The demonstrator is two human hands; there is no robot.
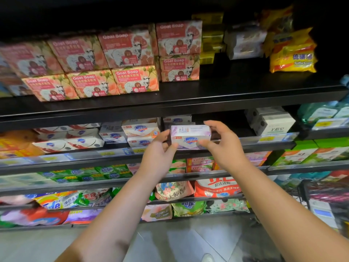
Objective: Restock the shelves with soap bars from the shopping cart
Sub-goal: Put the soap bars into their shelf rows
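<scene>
A white and lilac soap bar box (190, 136) with a blue shield logo sits between both my hands at the front edge of the second shelf (268, 142). My left hand (160, 150) grips its left end with thumb and fingers. My right hand (222, 142) grips its right end, fingers over the top and thumb underneath. Behind and to the left stand more shield-logo soap boxes (140, 134). The shopping cart (328, 203), a black wire basket, shows at the lower right edge.
Pink Goat Soap boxes (113, 63) fill the upper shelf, with yellow soap packs (292, 53) to the right. White boxes (273, 121) stand right of a dark gap on the second shelf. Detergent bags (215, 188) crowd the lower shelves. Grey floor lies below.
</scene>
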